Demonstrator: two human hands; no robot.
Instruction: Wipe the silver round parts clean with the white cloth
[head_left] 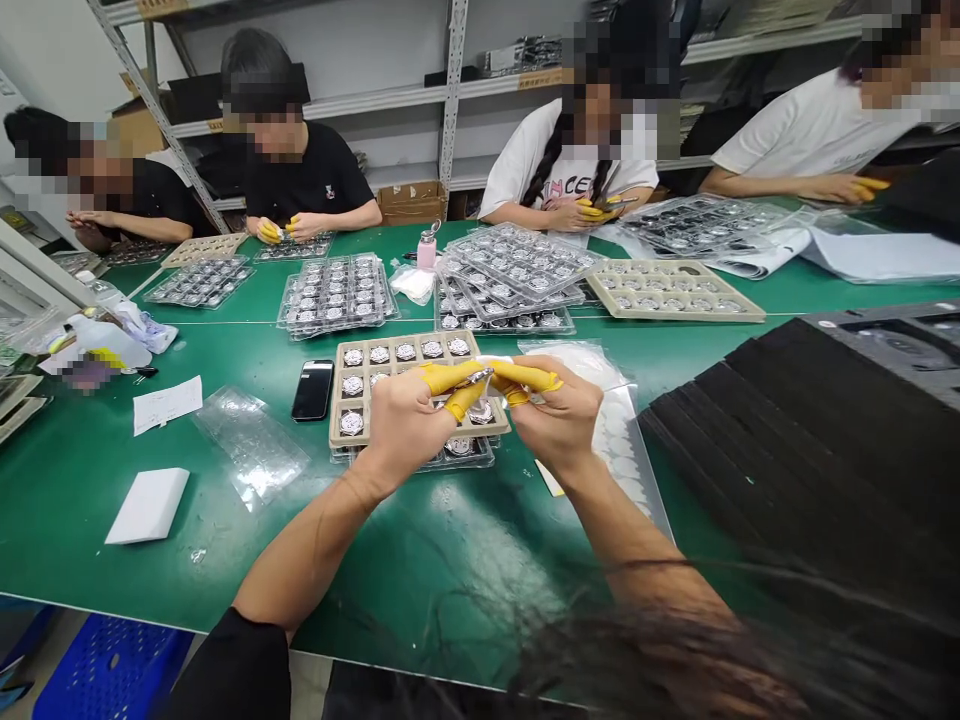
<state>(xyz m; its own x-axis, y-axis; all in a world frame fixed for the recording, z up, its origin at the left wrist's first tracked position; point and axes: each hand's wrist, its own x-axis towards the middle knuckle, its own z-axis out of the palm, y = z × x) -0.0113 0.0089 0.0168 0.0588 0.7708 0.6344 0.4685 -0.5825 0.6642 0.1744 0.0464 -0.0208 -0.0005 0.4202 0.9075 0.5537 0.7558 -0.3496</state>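
Note:
My left hand [412,415], with yellow finger cots on thumb and forefinger, pinches a small silver watch part [480,377] seen nearly edge-on. Against it, my right hand [553,405], also in yellow finger cots, is closed on a thin white cloth [493,360]; its exact extent is hidden by the fingers. Both hands meet above a beige compartment tray [336,405]. Round silver watch parts [352,422] sit in its compartments, partly covered by my hands. Beneath that tray lies a clear plastic tray [480,458] with similar parts.
On the green table [247,560] lie a phone [312,390], a white block [148,506], clear plastic sleeves [251,440] and a sheet of round stickers [619,440]. Stacked trays [517,265] and a pink bottle [427,250] stand beyond. Black trays [795,430] fill the right. Several co-workers sit opposite.

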